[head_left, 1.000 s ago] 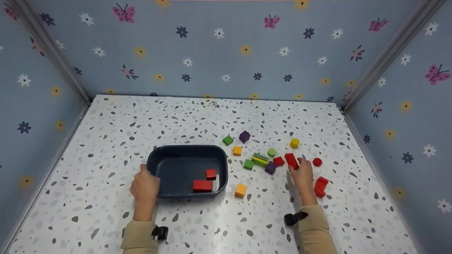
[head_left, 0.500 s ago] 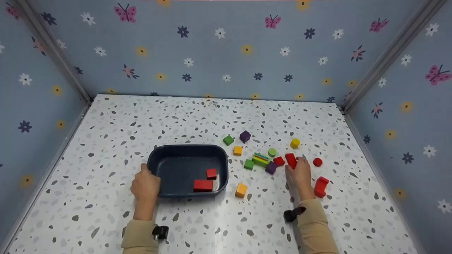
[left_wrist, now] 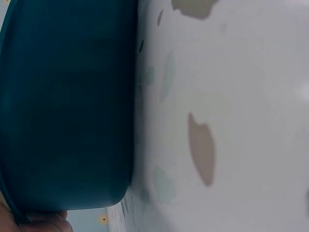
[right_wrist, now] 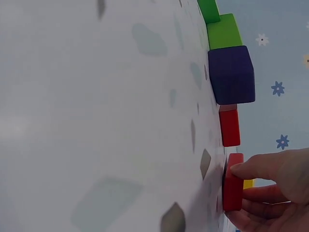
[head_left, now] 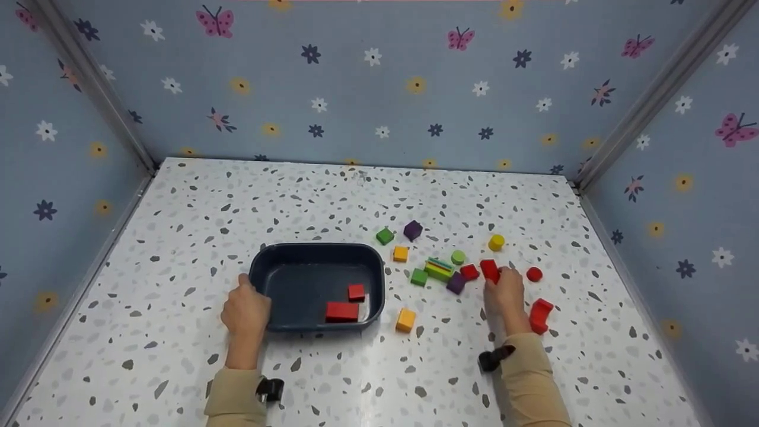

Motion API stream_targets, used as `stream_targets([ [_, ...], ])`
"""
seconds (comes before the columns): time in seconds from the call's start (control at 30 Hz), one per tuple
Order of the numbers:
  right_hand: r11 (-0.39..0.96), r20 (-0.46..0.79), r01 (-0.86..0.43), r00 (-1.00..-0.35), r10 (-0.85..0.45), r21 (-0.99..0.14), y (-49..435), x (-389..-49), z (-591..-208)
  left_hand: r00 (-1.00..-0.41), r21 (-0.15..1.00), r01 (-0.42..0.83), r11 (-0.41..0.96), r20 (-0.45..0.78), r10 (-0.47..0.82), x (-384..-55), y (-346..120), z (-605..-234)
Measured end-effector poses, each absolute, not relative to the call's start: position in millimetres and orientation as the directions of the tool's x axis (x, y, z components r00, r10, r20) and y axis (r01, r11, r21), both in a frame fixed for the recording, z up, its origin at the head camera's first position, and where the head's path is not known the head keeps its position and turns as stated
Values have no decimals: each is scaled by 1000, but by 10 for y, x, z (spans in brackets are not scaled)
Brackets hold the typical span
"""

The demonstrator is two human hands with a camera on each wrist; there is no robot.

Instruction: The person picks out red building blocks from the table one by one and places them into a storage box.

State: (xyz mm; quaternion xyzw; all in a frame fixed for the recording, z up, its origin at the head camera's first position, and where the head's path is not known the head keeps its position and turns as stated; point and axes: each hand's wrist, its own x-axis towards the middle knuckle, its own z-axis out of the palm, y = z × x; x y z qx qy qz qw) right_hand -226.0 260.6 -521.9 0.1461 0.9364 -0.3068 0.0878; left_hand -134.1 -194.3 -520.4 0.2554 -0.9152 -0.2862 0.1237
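Note:
My left hand point(head_left: 246, 307) grips the left rim of a dark blue tub point(head_left: 296, 290); in the left wrist view its fingers curl at the tub's point(left_wrist: 67, 106) edge. Inside the tub lie a red rectangular block point(head_left: 342, 312) and a smaller red block point(head_left: 356, 292). On the right, my right hand point(head_left: 507, 295) pinches a red rectangular block point(head_left: 489, 270) between thumb and fingers. The right wrist view shows my thumb on the near face of that block point(right_wrist: 233, 182). Just left of it are a small red block point(head_left: 469, 272) and a purple cube point(head_left: 456, 283).
A red cylinder point(head_left: 534, 274) and a red arch block point(head_left: 540, 315) lie right of my right hand. A yellow cylinder point(head_left: 497, 242) stands behind it. Green, orange and purple blocks are scattered between tub and hand, including an orange block point(head_left: 405, 320). Patterned walls point(head_left: 379, 89) border the table.
My right hand's thumb and fingers have closed in on the red rectangular block, which has barely shifted. The left hand keeps its grip on the tub. The head view has shifted very slightly.

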Motion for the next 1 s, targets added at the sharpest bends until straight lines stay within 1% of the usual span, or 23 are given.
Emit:
stream_targets([
  [0.17,781,-194,281,-959,207,-558,2616,-2243,-5193,-838,595,-382,707,99,-536,-1344,-1939,-5212],
  [0.3,802,-141,250,-968,206,-543,2614,-2243,-5143,-838,599,-376,707,105,-536,-1352,-1936,-5212],
  [0.53,821,-142,249,-968,205,-513,2573,-2240,-5025,-840,596,-377,709,102,-533,-1352,-1938,-5210],
  [0.63,827,-124,225,-974,187,-515,2545,-2233,-4973,-839,597,-376,709,106,-534,-1348,-1935,-5208],
  [0.73,832,-82,173,-985,153,-528,2503,-2214,-4916,-838,594,-379,709,104,-535,-1348,-1934,-5209],
  [0.87,837,13,74,-995,97,-542,2434,-2179,-4834,-837,591,-388,707,96,-539,-1349,-1934,-5212],
  [1.0,829,108,-13,-992,57,-559,2348,-2143,-4754,-836,592,-398,701,81,-543,-1353,-1937,-5205],
])
